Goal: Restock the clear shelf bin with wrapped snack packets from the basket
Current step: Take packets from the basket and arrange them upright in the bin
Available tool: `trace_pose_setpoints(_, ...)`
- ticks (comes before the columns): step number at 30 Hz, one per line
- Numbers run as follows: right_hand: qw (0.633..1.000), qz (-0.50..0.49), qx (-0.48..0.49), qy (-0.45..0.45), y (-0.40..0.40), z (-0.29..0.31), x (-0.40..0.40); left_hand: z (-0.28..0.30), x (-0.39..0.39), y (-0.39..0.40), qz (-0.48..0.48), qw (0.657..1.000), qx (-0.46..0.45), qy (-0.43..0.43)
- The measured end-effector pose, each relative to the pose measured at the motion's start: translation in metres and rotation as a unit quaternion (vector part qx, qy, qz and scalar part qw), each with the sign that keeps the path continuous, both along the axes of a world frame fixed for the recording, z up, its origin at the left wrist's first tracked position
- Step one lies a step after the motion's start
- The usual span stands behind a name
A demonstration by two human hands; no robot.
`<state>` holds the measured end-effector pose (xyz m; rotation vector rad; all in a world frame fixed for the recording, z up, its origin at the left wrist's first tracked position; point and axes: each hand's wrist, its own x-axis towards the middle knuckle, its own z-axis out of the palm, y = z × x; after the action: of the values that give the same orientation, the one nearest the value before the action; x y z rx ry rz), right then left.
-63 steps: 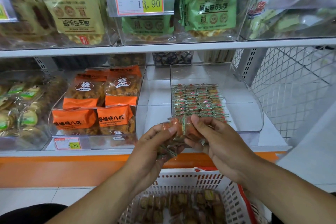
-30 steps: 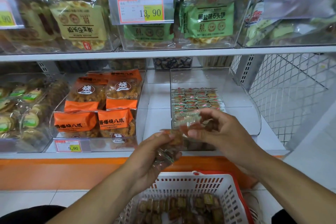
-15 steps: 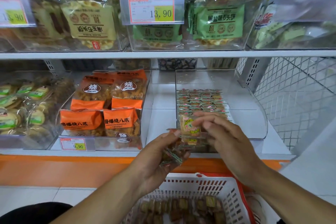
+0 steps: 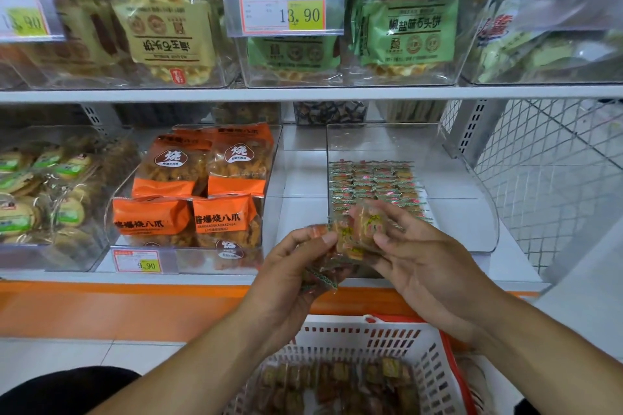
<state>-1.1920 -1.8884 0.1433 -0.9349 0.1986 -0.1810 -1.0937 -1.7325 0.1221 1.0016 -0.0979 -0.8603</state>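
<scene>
i face white shop shelves (image 4: 303,94) with an orange strip along the lower front edge and pale floor tiles below. a wire mesh panel (image 4: 546,178) closes the right side. the upper shelf holds bagged biscuits behind a price tag (image 4: 285,7). orange bags (image 4: 202,192) sit in a bin at lower left. the clear bin (image 4: 472,212) stands at lower right, with rows of small packets (image 4: 371,178) lying flat in its back part. my left hand (image 4: 293,276) curls around a bunch of packets, just in front of the bin. my right hand (image 4: 421,259) pinches one packet (image 4: 365,229) at the bin's front, touching the bunch. the white basket (image 4: 387,340), below my hands, holds more packets.
</scene>
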Motion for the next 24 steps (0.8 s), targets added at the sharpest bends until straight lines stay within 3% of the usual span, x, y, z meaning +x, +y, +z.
trace_pose_setpoints(7, 0.986, 0.063, -0.066, 0.137, -0.005, 0.011, -0.006, -0.004, -0.001, -0.001, 0.041, 0.994, 0.031, -0.095)
trace_pose_setpoints(13, 0.987, 0.046, -0.011, 0.151, -0.010, 0.017, -0.009, -0.001, -0.006, -0.012, 0.099, 0.984, 0.035, -0.143)
trace_pose_setpoints(19, 0.987, 0.022, -0.062, 0.147, -0.031, 0.031, -0.009, 0.009, -0.009, -0.034, 0.145, 0.971, 0.057, -0.179)
trace_pose_setpoints(22, 0.984, -0.024, -0.145, 0.101, -0.053, 0.044, -0.013, 0.009, -0.007, -0.041, 0.141, 0.973, 0.069, -0.172)
trace_pose_setpoints(23, 0.965, -0.066, -0.234, 0.099, -0.062, 0.046, -0.013, 0.008, -0.005, -0.041, 0.139, 0.974, 0.073, -0.167)
trace_pose_setpoints(24, 0.916, -0.121, -0.363, 0.117, -0.074, 0.047, -0.013, 0.007, -0.004, -0.041, 0.133, 0.974, 0.078, -0.165)
